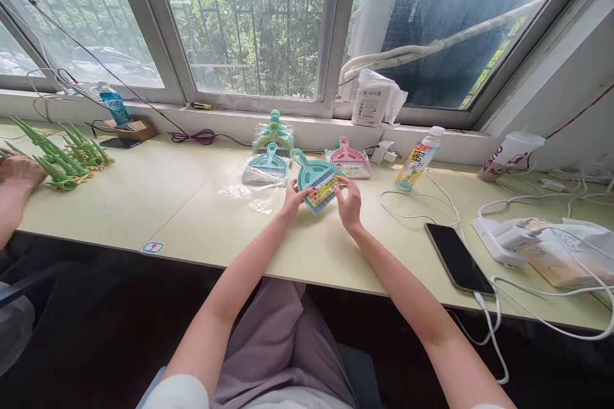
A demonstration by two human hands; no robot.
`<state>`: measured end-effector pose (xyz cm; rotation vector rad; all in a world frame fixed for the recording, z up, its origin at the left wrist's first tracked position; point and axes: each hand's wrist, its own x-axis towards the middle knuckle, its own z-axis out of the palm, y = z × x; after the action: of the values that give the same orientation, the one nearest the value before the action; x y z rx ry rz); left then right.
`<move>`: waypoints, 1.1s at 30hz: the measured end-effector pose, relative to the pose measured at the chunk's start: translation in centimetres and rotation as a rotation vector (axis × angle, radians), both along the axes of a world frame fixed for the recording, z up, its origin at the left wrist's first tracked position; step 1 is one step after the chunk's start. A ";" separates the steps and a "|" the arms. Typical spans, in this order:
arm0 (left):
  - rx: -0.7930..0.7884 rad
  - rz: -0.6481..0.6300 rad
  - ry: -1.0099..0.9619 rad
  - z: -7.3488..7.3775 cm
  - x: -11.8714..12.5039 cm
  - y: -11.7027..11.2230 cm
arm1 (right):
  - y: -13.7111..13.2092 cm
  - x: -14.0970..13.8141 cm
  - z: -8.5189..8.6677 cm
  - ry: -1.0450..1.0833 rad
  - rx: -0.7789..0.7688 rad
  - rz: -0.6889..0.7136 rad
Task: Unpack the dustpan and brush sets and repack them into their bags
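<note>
A teal mini dustpan set [315,180] with a paper label is held between both hands just above the pale green table [158,204]. My left hand [293,197] grips its left edge with closed fingers. On the opposite side my right hand [350,202] pinches the right edge near the label. A clear plastic bag [252,195] lies flat just left of my left hand. Behind it sit a bagged light-teal set [266,168], a bagged pink set [349,162] and a stack of green sets [273,134] by the window.
Another person's hand [16,172] rests at the far left beside several green plastic pieces [62,153]. A black phone [458,258], white cables, a charger block [503,241], a drink bottle [418,158], a cup [509,154] and a white bag [570,249] crowd the right side.
</note>
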<state>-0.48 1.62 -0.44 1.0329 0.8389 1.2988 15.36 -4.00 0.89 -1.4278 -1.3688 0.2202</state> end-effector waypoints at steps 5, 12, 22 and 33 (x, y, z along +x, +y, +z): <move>0.036 -0.039 -0.048 0.1 0.1 0.1 | 2.0 1.5 -1.4 0.641 -0.247 0.045; 0.083 -0.101 -0.010 0.4 0.2 -0.4 | 2.5 1.3 -1.6 0.970 -0.347 0.429; 0.283 0.153 0.476 1.2 -0.1 -0.3 | 2.4 2.6 -1.0 1.045 -0.248 0.391; 0.049 0.546 1.472 1.3 -5.5 2.2 | 3.4 4.3 -2.1 1.071 -0.244 0.271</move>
<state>-5.99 3.86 0.85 1.8744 2.3006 0.7863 19.64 -0.57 -1.26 -1.0129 -0.6247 1.1724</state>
